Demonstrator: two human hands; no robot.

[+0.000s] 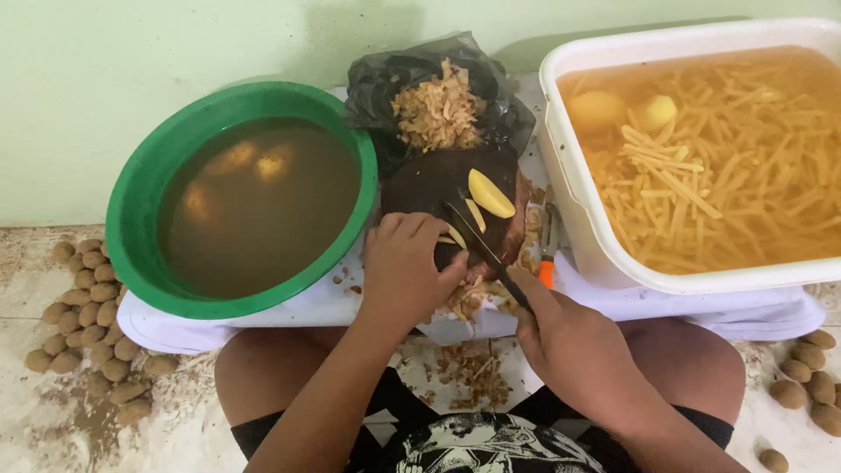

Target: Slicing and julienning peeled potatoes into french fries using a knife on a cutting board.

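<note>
Nearest the camera, the person's bent knees frame a strip of floor strewn with thin, dry potato peelings (473, 368). Above them the right hand (574, 342) is wrapped in a fist around the dark handle of a knife (477, 241), fingers curled tight together, the narrow blade angling up and left across the board. The left hand (405, 267) lies palm down just beside the blade, fingers bunched and bent over a piece of potato that they hide almost entirely; only pale yellow slivers show at the fingertips.

These rest on a round, dark wooden cutting board (420, 188), its surface worn and wet-looking. On it, just beyond the knife, lie a smooth, oval, pale yellow potato slice (491, 194) and a thinner strip beside it. An orange-handled tool (547, 263) lies at the board's right edge.

Behind the board a crumpled black plastic bag (491, 96) holds a heap of curled tan peels. To the left sits a round green plastic basin (144, 201) of murky brown water with peeled potatoes submerged. To the right, a white rectangular plastic tub (578, 210) holds cloudy water full of yellow potato sticks and two peeled potatoes. Small brown unpeeled potatoes (88, 315) are piled on the floor at both sides.
</note>
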